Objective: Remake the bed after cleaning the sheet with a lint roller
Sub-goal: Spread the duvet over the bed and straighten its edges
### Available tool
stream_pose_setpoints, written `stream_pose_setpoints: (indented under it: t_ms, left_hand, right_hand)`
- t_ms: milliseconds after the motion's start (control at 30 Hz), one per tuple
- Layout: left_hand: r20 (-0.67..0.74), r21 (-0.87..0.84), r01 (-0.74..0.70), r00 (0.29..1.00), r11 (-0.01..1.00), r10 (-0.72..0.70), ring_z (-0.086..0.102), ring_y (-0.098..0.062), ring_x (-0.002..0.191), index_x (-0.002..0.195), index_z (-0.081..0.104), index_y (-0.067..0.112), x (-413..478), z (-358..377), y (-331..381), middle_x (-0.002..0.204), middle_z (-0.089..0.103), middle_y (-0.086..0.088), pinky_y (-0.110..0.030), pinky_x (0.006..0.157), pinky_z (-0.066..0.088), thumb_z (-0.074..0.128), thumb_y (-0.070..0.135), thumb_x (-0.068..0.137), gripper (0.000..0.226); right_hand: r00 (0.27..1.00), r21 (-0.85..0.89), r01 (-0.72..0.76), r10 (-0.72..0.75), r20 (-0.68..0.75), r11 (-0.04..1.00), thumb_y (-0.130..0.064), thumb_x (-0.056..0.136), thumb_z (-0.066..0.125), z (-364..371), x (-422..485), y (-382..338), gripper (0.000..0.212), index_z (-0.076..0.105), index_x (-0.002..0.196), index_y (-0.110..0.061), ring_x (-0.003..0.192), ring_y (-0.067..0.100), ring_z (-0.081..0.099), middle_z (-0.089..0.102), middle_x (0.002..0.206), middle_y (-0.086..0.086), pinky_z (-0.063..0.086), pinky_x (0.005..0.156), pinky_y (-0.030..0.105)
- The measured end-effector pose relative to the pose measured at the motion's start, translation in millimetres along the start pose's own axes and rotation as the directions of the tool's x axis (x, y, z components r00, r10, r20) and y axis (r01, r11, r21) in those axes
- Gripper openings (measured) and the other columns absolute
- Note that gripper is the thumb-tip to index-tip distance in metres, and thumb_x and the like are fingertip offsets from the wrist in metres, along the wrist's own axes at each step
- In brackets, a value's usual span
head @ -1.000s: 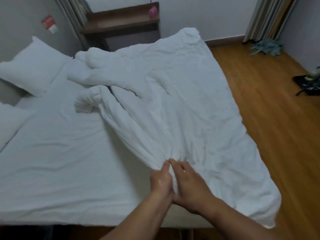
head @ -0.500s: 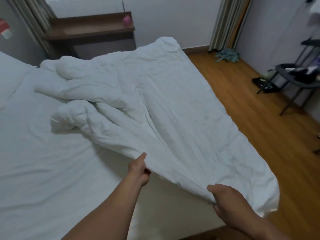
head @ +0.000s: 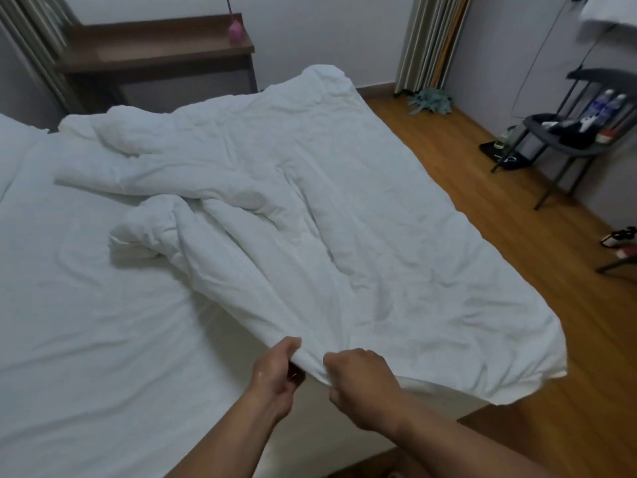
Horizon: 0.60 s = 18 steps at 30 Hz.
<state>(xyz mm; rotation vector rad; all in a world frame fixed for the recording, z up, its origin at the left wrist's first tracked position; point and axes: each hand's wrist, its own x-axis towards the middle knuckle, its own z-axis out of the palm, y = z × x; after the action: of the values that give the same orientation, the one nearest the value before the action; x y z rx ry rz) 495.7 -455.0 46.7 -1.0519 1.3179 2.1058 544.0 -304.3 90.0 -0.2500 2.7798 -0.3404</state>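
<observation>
A rumpled white duvet [head: 293,201] lies bunched over the right half of the bed, its near corner hanging off the foot at the right. The bare white sheet [head: 86,322] covers the left half. My left hand [head: 275,377] pinches the duvet's near edge from below, thumb on top. Close beside it, my right hand [head: 362,384] grips the same edge, fingers curled over the fabric. The two hands hold the edge slightly lifted off the mattress. A pillow [head: 13,139] shows at the far left edge.
A dark wooden desk [head: 155,53] with a pink object [head: 236,31] stands behind the bed. Wooden floor [head: 517,253] runs along the right side. A dark chair [head: 568,139] loaded with bottles and items stands at right, and a green cloth [head: 431,103] lies by the curtain.
My hands spread apart along the duvet edge half a second ago, and have come back close together on it. The view has turned right.
</observation>
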Motion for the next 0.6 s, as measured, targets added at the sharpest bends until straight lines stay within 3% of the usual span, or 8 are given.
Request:
stream_pose_setpoints:
  t_ms: [133,233,300,400,500,533,600]
  left_hand:
    - [-0.017,-0.211,0.007,1.0,0.977,-0.011,0.066,-0.033,0.107,0.116,0.064,0.009,17.3,-12.2,22.4,0.114,0.071,-0.014,-0.05,0.1,0.05,0.068,0.028,0.092,0.031]
    - [-0.058,-0.124,-0.052,0.997,0.991,0.045,0.069,-0.032,0.101,0.114,0.066,0.009,25.3,-13.1,34.9,0.113,0.072,-0.012,-0.049,0.096,0.053,0.077,0.027,0.086,0.035]
    - [-0.116,-0.069,-0.142,0.984,0.988,0.133,0.07,-0.031,0.097,0.104,0.067,0.008,17.5,-10.8,33.6,0.111,0.072,-0.012,-0.049,0.094,0.055,0.078,0.019,0.084,0.025]
    - [-0.167,-0.059,-0.254,0.956,0.965,0.241,0.071,-0.029,0.096,0.101,0.069,0.007,-14.5,-13.3,21.8,0.11,0.073,-0.013,-0.049,0.097,0.054,0.076,0.012,0.085,0.018]
    - [-0.132,0.006,-0.313,0.941,0.95,0.311,0.073,-0.03,0.092,0.105,0.071,0.002,-61.3,-19.5,-11.2,0.1,0.077,-0.012,-0.05,0.094,0.055,0.076,0.009,0.084,0.023]
    - [-0.13,0.04,-0.316,0.939,0.948,0.318,0.074,-0.03,0.088,0.101,0.072,0.002,-77.8,-19.4,-22.3,0.094,0.077,-0.011,-0.048,0.09,0.057,0.077,0.008,0.083,0.02]
    - [-0.142,0.078,-0.3,0.941,0.951,0.309,0.075,-0.028,0.084,0.094,0.073,0.001,-100.9,-21.8,-34.1,0.087,0.078,-0.011,-0.043,0.083,0.059,0.079,0.009,0.08,0.017]
  right_hand:
    - [0.997,-0.021,0.078,-0.077,0.023,0.997,-0.022,0.078,0.048,-12.1,-33.3,6.6,0.014,0.036,0.074,-0.017,0.065,0.031,0.045,0.046,0.068,0.0,0.033,0.06,0.037]
    - [0.995,-0.014,0.092,-0.091,0.042,0.996,-0.026,0.076,0.05,-10.7,-53.4,14.6,0.023,0.03,0.069,-0.017,0.065,0.03,0.046,0.039,0.063,0.0,0.031,0.057,0.036]
    - [0.998,-0.024,0.036,-0.034,0.061,0.999,-0.028,0.075,0.052,-4.4,-58.7,24.1,0.023,0.031,0.07,-0.017,0.068,0.029,0.049,0.041,0.065,-0.001,0.034,0.057,0.035]
    - [0.996,0.011,-0.081,0.081,0.034,0.997,-0.04,0.08,0.056,14.7,-62.4,28.2,0.023,0.042,0.091,-0.025,0.08,0.026,0.056,0.049,0.08,-0.003,0.041,0.063,0.035]
    - [0.993,0.198,-0.013,0.035,-0.108,0.98,-0.061,0.075,0.058,33.2,-59.8,-2.8,0.071,0.036,0.135,-0.03,0.106,0.017,0.055,0.049,0.12,-0.006,0.048,0.081,0.034]
    - [0.985,0.225,0.059,-0.02,-0.172,0.973,-0.058,0.075,0.059,37.0,-56.6,-19.0,0.074,0.034,0.139,-0.029,0.108,0.017,0.054,0.047,0.125,-0.007,0.048,0.081,0.033]
    - [0.97,0.245,0.128,-0.071,-0.231,0.961,-0.04,0.08,0.063,36.8,-49.8,-46.8,0.058,0.042,0.132,-0.025,0.101,0.021,0.059,0.054,0.118,-0.004,0.043,0.073,0.032]
